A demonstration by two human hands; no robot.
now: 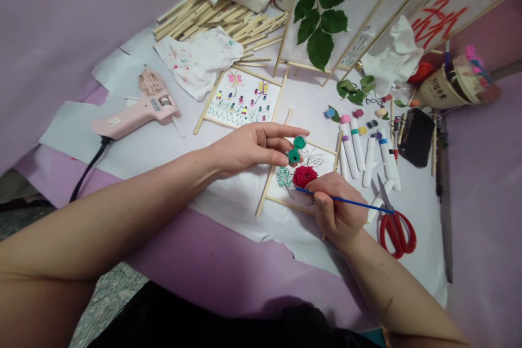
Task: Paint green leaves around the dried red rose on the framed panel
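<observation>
Between the fingertips of my left hand (256, 148) is a small open paint pot (293, 155) of green paint, its lid (300, 142) flipped up. My right hand (340, 206) pinches a thin blue paintbrush (359, 202), whose tip points left over a stick-framed picture (279, 191). On that picture are a red rose (305, 176), a green-patterned leaf (284, 177) and outlined leaves. Part of its lower right is hidden behind my right hand. Whether the brush tip touches the paper, I cannot tell.
Red-handled scissors (396, 231) lie right of my right hand, beside several white markers (369, 160). A pink glue gun (136, 111) rests at left. Behind are a second framed picture (240, 99), wooden sticks (220, 19), a standing leaf panel (299, 49) and a paper cup (442, 89).
</observation>
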